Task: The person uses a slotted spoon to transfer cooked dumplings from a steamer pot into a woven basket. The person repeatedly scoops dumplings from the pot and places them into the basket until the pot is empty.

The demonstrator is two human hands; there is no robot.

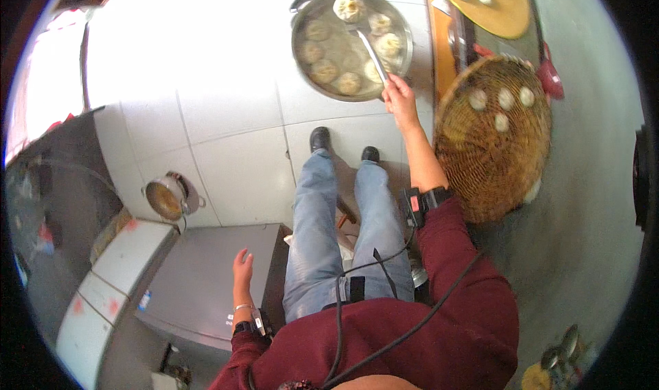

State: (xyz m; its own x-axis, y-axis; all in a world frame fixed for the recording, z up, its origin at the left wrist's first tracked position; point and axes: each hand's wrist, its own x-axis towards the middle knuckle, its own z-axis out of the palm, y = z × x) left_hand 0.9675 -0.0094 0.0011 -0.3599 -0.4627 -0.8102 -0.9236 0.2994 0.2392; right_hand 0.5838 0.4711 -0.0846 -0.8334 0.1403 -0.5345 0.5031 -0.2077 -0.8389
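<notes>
My right hand point(400, 103) grips the handle of a metal spatula point(373, 54). Its blade reaches into a wide round metal pan point(355, 99), close to a pleated bun point(348, 8) near the far rim. That bun looks paler than a browned bun point(350, 83) at the near side. Several more buns stand in a ring around the bare middle of the pan. My left hand point(243, 267) holds nothing, its fingers slightly apart, above or beside a grey cabinet point(216, 271).
On my right lies a woven basket tray point(479, 179) with several small pale dough pieces. Beyond it a round board point(507, 17) carries more dough, and a red ladle point(550, 78) rests nearby. A metal pot point(166, 200) stands at left. A black cable point(412, 333) crosses my front.
</notes>
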